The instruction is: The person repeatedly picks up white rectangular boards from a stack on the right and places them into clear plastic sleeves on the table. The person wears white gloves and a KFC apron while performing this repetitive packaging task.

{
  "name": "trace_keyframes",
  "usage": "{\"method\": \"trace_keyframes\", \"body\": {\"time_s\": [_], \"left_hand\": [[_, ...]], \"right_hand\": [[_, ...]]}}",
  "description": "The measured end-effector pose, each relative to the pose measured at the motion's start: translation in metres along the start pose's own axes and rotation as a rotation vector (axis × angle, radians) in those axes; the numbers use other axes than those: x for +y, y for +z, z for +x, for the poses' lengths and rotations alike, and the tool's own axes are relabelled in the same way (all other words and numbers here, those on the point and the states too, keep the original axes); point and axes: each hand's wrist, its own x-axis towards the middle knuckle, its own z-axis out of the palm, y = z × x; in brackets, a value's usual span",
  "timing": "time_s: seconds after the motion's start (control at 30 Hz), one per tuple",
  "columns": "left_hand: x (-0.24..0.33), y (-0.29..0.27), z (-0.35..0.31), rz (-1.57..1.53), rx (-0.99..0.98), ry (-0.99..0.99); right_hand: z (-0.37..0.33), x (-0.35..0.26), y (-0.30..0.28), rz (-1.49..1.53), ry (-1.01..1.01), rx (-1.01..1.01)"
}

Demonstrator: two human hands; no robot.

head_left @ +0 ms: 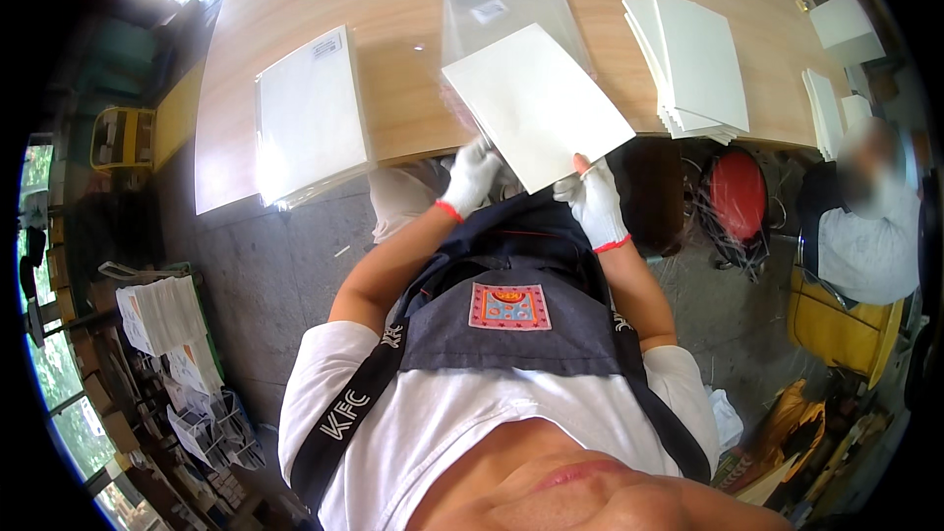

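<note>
A white rectangular board (546, 103), possibly a small stack, is held tilted over the table's near edge. My right hand (593, 202), in a white glove with a red cuff, grips its lower right corner; the bare thumb tip presses on the top face. At the board's lower left edge is my left hand (470, 179), gloved the same way, with its fingers closed around that edge and partly hidden. Beneath and beyond the board lie clear plastic bags (506, 10) with white labels.
On the wooden table (403, 0), white boards in clear sleeves (310, 118) lie at left, and a fanned stack of bare white boards (700, 64) at right. A white box (846, 28) stands far right. Beside the table are a red stool (737, 195) and a seated person (865, 236).
</note>
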Motion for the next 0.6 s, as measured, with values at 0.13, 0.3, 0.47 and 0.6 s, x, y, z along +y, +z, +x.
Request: {"method": "trace_keyframes", "body": {"time_s": [0.13,0.3,0.47,0.6], "left_hand": [[-0.044,0.003,-0.026,-0.213,-0.089,-0.107],[-0.060,-0.004,-0.018,-0.266,-0.055,-0.167],[-0.030,-0.023,-0.015,-0.220,-0.017,-0.294],[-0.046,-0.046,-0.013,-0.104,-0.013,-0.270]], "right_hand": [[-0.004,0.023,0.005,0.032,0.113,0.115],[0.025,0.041,0.010,0.522,0.105,0.153],[0.004,0.033,0.017,0.090,0.312,-0.133],[0.001,0.020,0.049,-0.895,0.055,-0.296]]}}
